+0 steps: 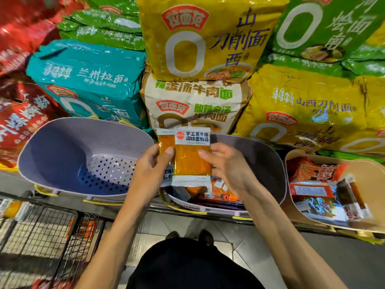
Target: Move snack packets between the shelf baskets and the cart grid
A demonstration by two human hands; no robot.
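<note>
Two orange snack packets with white labelled ends are held up above the middle basket. My left hand [153, 163] pinches the rear packet [165, 140] with its thumb on the front. My right hand [224, 163] grips the front packet [192, 158] by its right edge. Below them the middle lilac basket [268, 161] holds several more packets, mostly hidden by my hands. The left lilac perforated basket [68, 149] has nothing in it. The black wire cart grid [41, 232] is at the lower left, with a few packets seen through its wires.
A cardboard box [366, 174] at the right holds several red and orange snack packets. Large noodle multipacks in teal [87, 78], yellow [208, 34], white and green are stacked behind the baskets. The shelf edge runs below the baskets; tiled floor and my dark clothing lie beneath.
</note>
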